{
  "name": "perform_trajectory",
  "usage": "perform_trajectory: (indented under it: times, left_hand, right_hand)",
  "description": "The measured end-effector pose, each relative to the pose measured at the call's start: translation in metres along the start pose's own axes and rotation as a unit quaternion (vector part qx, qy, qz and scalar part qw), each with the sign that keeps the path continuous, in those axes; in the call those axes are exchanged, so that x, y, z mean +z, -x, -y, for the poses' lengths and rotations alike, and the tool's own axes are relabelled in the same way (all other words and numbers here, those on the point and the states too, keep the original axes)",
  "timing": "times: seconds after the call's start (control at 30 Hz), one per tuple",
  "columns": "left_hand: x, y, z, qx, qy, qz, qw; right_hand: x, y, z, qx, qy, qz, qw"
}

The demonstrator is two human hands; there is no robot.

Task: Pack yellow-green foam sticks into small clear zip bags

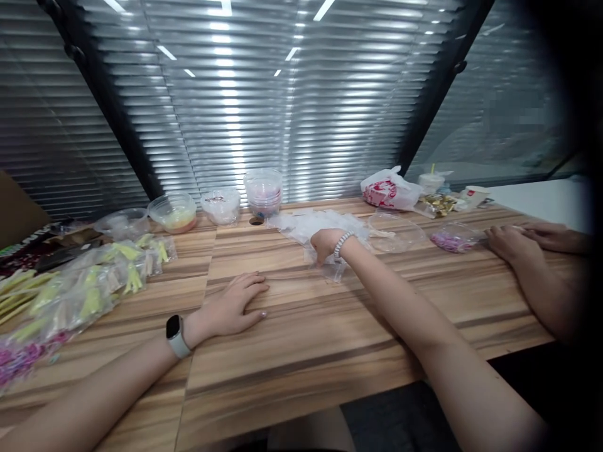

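Note:
My left hand (230, 307) lies flat on the striped wooden tabletop (301, 339), fingers apart and touching nothing else, with a white-strapped smartwatch (175, 334) on the wrist. My right hand (325, 245), wearing a beaded bracelet (343, 245), is curled down onto a clear plastic bag (327, 269) and seems to pinch it. Crumpled clear plastic (306, 226) bunches up just behind that hand. Its fingers are partly hidden by the plastic.
Several plastic bags of yellow-green items (89, 295) lie at the left, with clear tubs (262, 192) along the back. A co-worker's hands (513, 242) rest at the right, near a bag of pink beads (455, 238). Window blinds stand behind the table.

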State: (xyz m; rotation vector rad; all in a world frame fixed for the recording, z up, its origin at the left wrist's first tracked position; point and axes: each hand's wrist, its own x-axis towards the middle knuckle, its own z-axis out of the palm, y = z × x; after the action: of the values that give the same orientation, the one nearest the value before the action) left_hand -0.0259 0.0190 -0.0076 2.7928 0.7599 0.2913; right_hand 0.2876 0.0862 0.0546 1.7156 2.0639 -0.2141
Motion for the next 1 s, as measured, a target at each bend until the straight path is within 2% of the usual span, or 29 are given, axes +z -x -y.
perform_trajectory:
  times: [0.17,0.27,0.4,0.53,0.6,0.7,0.73,0.77,0.8,0.83,0.87,0.97,1.0]
  left_hand:
    - [0.005,-0.007,0.007,-0.031,0.001,-0.017,0.999]
    - [0.008,-0.009,0.012,-0.037,0.004,-0.016,0.999]
    - [0.010,-0.011,0.013,-0.035,0.006,-0.012,0.999]
    - [0.007,-0.009,0.011,-0.023,0.018,-0.019,0.999]
    - [0.005,-0.007,0.010,-0.023,0.047,-0.026,0.998]
    - [0.004,-0.006,0.002,-0.054,0.159,-0.052,0.984]
    - [0.005,-0.007,-0.002,-0.069,0.227,-0.062,0.969]
    - [0.007,-0.009,-0.006,-0.087,0.318,-0.075,0.941]
    - [0.009,-0.013,-0.011,-0.103,0.420,-0.088,0.897]
    - [0.012,-0.017,-0.016,-0.116,0.536,-0.090,0.831]
    - [0.014,-0.021,-0.021,-0.127,0.647,-0.089,0.746]
    - [0.020,-0.030,-0.032,-0.118,0.769,-0.046,0.626]
    - [0.020,-0.031,-0.034,-0.100,0.790,-0.038,0.604]
  right_hand:
    - [0.013,-0.006,-0.007,0.017,-0.018,-0.014,1.000]
    - [0.028,-0.002,-0.004,0.030,-0.024,-0.055,0.998]
    - [0.048,0.020,0.004,0.051,-0.014,-0.138,0.989]
    - [0.052,0.055,0.015,0.067,0.014,-0.226,0.972]
    - [0.050,0.072,0.024,0.051,0.030,-0.293,0.954]
    - [0.051,0.093,0.045,-0.024,0.034,-0.463,0.885]
    - [0.052,0.098,0.053,-0.052,0.029,-0.511,0.857]
    - [0.052,0.100,0.061,-0.081,0.025,-0.552,0.830]
    - [0.053,0.101,0.069,-0.112,0.026,-0.584,0.803]
    - [0.053,0.101,0.077,-0.146,0.033,-0.611,0.777]
    - [0.053,0.098,0.084,-0.179,0.039,-0.633,0.752]
    - [0.055,0.085,0.103,-0.243,0.004,-0.667,0.705]
    - [0.057,0.081,0.108,-0.254,-0.030,-0.668,0.699]
